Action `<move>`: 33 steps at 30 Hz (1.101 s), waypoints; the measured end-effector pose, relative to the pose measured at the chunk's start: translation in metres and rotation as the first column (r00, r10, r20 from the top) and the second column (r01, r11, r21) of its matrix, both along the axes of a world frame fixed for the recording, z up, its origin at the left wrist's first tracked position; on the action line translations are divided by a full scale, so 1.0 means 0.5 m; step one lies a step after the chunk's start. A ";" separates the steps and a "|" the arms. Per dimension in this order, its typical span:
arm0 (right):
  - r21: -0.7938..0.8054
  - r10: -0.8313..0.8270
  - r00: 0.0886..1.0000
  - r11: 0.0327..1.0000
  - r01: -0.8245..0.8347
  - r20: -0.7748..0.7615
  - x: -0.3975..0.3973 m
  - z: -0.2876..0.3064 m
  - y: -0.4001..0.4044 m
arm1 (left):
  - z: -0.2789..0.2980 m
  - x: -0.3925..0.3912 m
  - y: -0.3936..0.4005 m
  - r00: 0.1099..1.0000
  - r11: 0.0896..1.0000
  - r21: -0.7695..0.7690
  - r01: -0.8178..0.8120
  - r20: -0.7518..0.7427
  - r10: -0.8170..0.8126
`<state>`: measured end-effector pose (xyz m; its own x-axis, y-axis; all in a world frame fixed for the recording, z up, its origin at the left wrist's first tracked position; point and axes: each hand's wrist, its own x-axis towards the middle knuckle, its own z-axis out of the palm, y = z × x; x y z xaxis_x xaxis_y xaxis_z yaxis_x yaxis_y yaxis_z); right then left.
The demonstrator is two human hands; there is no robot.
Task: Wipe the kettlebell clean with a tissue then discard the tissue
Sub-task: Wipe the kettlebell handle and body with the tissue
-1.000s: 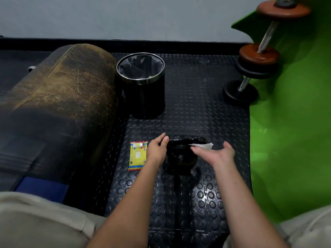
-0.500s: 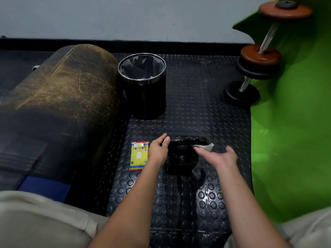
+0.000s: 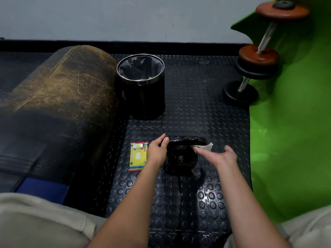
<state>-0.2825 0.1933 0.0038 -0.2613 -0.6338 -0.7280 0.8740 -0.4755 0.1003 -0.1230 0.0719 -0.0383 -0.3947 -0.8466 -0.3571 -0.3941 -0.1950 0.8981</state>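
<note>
Left hand (image 3: 157, 152) grips the kettlebell (image 3: 182, 154) handle, right hand (image 3: 217, 154) flat on tissue (image 3: 208, 146) — yellow wipes pack (image 3: 138, 156) reads "10".

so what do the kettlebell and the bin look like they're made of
Kettlebell: probably cast metal with a glossy black coating; it shows wet-looking highlights. Bin: seemingly black-painted metal, with a shiny chrome-like rim and a thin crinkled dark plastic liner inside.

A gym: studded rubber floor (image 3: 188, 108), dumbbells (image 3: 258, 56), worn padded bench (image 3: 59, 97)
</note>
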 end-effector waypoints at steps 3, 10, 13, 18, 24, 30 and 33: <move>0.099 0.069 0.995 0.993 -0.062 -0.073 0.018 0.032 -0.023 | -0.002 0.000 0.000 1.000 1.000 -0.010 0.003 0.010 -0.003; 0.240 0.230 0.962 0.952 -0.191 -0.146 0.013 0.091 -0.047 | -0.006 -0.002 -0.003 1.000 1.000 -0.029 0.001 0.017 0.000; 0.131 0.131 0.984 0.985 -0.115 -0.123 -0.003 0.053 -0.025 | -0.007 -0.001 -0.003 1.000 1.000 -0.022 0.008 0.010 -0.008; 0.071 0.088 0.990 0.994 -0.081 -0.110 0.013 0.033 -0.017 | -0.007 0.000 -0.005 1.000 1.000 -0.019 0.008 0.023 -0.007; 0.261 0.270 0.935 0.943 -0.208 -0.230 0.027 0.085 -0.063 | -0.010 -0.001 -0.005 0.999 0.999 -0.041 0.009 0.041 -0.007; 0.138 0.197 0.962 0.975 -0.172 -0.190 0.018 0.042 -0.034 | -0.013 -0.002 -0.007 0.999 0.999 -0.039 0.014 0.052 -0.012; 0.096 0.101 0.986 0.991 -0.088 -0.135 0.022 0.016 -0.019 | -0.014 -0.001 -0.007 0.999 0.999 -0.035 0.014 0.048 -0.012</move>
